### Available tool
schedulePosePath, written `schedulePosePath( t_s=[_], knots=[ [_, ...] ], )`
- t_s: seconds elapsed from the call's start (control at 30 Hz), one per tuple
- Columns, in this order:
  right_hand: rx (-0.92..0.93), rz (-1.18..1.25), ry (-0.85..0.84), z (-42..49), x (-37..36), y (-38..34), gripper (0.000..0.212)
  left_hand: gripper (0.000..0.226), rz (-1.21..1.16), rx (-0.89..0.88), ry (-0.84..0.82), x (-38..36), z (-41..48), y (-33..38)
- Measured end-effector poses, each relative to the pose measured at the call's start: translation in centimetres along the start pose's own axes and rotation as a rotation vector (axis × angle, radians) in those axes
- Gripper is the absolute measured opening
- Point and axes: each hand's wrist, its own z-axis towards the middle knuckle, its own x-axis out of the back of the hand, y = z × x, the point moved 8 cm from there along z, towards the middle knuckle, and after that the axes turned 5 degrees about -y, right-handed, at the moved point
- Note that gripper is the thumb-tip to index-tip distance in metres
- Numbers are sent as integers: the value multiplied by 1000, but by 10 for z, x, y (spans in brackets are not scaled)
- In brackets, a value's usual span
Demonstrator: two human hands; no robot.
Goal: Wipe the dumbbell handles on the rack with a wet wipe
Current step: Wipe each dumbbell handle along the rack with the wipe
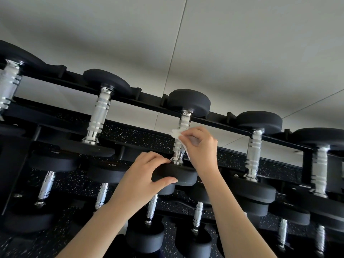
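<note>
While both curled, hands [149,172] [201,144] on dumbbell [188,101], wipe [176,132].

A black tiered rack [149,100] carries black-headed dumbbells [98,116] with knurled chrome handles, set side by side across its rails, with more on the tiers below, over speckled black flooring [141,137]

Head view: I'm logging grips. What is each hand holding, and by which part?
The left hand grips the middle dumbbell by its near black head. The right hand pinches the wet wipe against the handle.
</note>
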Motion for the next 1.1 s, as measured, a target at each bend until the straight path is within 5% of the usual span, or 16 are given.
schedulePosePath(
  t_s=[0.3,0.5,0.93,1.1],
  knots=[
    [1,-29,-218,-25,-10,5,8,57,-23,-34,42,2,0,-1],
    [-168,-24,-353,-26,-8,13,6,49,-27,-23,67,6,0,-1],
    [-346,132,-250,-40,2,35,10,51,1,-3,48,5,-1,-2],
    [-364,325,-88,-37,3,37,9,47,-15,-16,64,4,0,-2]
  ],
)
